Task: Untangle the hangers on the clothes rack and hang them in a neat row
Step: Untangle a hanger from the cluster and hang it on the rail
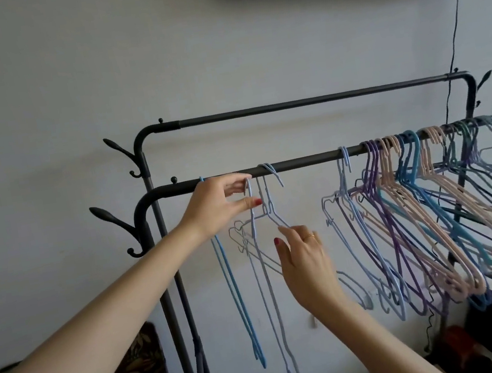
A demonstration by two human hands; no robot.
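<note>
Clothes rack (299, 164): dark metal tubing, smooth, satin sheen. Hangers (424, 191): thin wire with a matt pastel coating in blue, lilac, pink, teal. Wall (63, 85): matt painted plaster. Ring (309, 236): shiny gold-coloured metal.

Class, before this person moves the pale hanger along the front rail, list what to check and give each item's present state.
1. Left hand pinches the pale hanger by its neck: ok.
2. Right hand touches a hanger's shoulder: ok.
3. Pale hanger's hook is over the front rail: cannot tell.
4. Pale hanger is free of its neighbours: not ok, wires cross.
5. Bare rail beside it: ok.
6. Crowded hangers at right are in a neat row: not ok.
</note>
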